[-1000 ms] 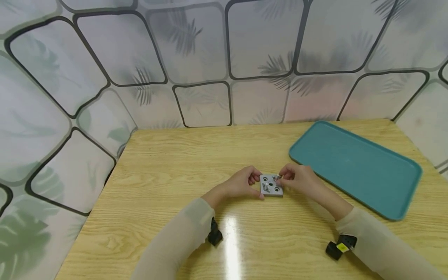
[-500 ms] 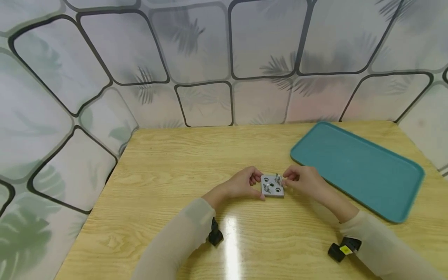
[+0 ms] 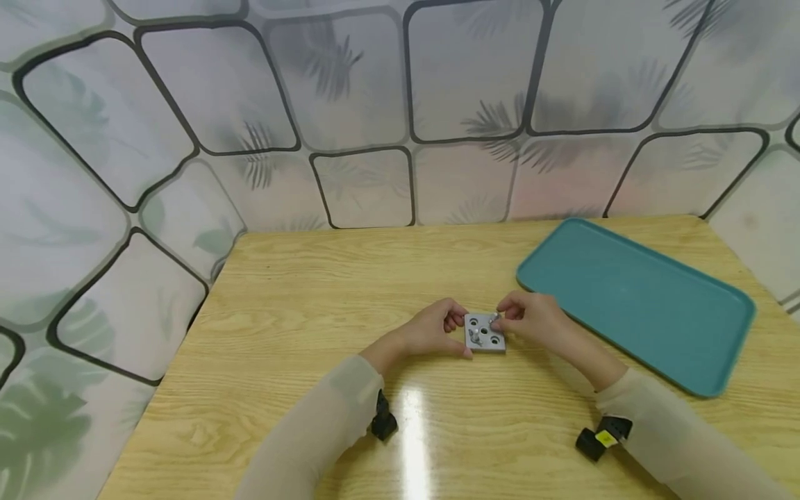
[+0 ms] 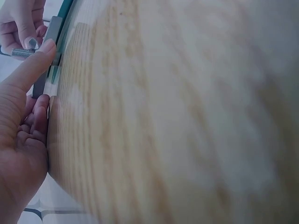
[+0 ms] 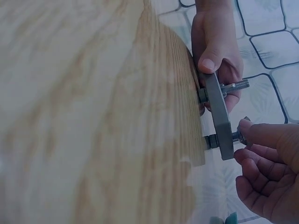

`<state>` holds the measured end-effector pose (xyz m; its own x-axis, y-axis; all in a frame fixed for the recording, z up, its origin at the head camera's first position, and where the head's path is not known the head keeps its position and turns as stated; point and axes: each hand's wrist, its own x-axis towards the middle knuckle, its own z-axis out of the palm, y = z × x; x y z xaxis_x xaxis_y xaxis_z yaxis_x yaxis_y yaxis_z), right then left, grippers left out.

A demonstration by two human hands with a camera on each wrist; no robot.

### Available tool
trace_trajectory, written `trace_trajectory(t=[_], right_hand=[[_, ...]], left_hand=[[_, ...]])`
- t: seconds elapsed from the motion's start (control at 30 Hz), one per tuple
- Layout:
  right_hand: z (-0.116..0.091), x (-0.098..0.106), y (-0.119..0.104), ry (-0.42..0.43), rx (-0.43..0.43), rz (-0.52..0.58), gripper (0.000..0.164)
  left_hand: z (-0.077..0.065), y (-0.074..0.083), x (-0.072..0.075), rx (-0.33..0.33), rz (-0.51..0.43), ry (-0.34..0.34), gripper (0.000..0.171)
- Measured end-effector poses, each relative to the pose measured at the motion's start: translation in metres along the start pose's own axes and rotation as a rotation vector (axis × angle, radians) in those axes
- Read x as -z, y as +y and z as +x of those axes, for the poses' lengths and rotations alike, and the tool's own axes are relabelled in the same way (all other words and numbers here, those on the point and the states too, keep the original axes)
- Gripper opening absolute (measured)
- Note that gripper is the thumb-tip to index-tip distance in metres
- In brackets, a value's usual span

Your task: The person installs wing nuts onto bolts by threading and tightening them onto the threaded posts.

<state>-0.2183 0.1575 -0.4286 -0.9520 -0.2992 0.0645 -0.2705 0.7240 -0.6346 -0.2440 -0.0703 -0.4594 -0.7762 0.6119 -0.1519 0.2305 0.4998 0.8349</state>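
Observation:
A square metal plate [image 3: 484, 344] with several holes sits low over the table, seen edge-on in the right wrist view. My left hand [image 3: 431, 328] grips its left side, thumb at the near corner and fingers at the far one. One bolt [image 5: 237, 87] stands up through the plate near that hand, a wing nut [image 3: 476, 336] around it. At the far right corner my right hand [image 3: 531, 319] pinches the wing nut [image 5: 239, 137] of a second bolt between thumb and fingertips, partly hiding it. Bolt heads [image 5: 212, 141] stick out beneath the plate.
A teal tray [image 3: 637, 298] lies at an angle on the right of the wooden table [image 3: 300, 298]. Behind the table hangs a patterned backdrop [image 3: 350, 83]. Black cameras are strapped to the left sleeve [image 3: 312, 423] and the right sleeve [image 3: 675, 430].
Half a second ago my right fingers were drawn slightly back to the right of the second bolt; now they are around its wing nut again. The left hand and plate hold their place.

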Motion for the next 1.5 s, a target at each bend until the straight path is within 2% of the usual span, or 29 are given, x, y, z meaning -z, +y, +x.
trace_trajectory(t=[0.3,0.53,0.73,1.0,1.17,1.5], right_hand=[[-0.003,0.000,0.001,-0.002,0.024,-0.006,0.019],[-0.012,0.000,0.001,-0.051,0.009,0.017,0.013],[-0.012,0.002,-0.002,0.001,0.027,0.027,0.009],[-0.005,0.002,-0.001,0.017,-0.015,0.010,0.027],[0.000,-0.001,-0.001,0.015,-0.015,0.021,0.029],[-0.007,0.001,0.000,-0.019,-0.013,0.011,0.016]], left_hand=[[0.001,-0.001,-0.001,-0.002,-0.007,-0.001,0.064],[0.000,0.000,0.000,0.002,-0.002,0.008,0.064],[0.000,0.000,0.000,0.007,0.003,0.005,0.063],[0.001,0.000,0.000,0.002,0.004,0.003,0.063],[0.000,0.001,0.000,0.005,-0.006,-0.004,0.063],[-0.001,0.003,0.000,0.016,0.003,0.001,0.063]])
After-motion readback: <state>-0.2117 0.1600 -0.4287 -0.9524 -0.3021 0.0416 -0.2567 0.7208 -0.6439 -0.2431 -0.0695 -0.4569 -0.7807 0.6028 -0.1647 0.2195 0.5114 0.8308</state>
